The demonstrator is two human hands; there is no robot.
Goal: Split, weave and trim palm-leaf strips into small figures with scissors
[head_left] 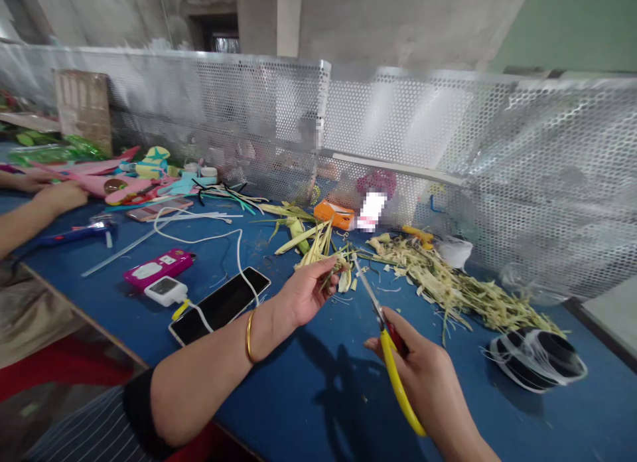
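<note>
Yellow-handled scissors (391, 359) being gripped by the right hand (425, 366), blades pointing toward pale plant strands (344, 259), left hand (309, 295) pinching them above the blue table (269, 409), dried clippings (450, 279) lying near.

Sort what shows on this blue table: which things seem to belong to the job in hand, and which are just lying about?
Seemingly in the job:
- plant pieces in the left hand
- yellow-handled scissors in the right hand
- heap of pale strips

Probably just lying about:
- dark-screened phone
- magenta object
- white cable
</note>
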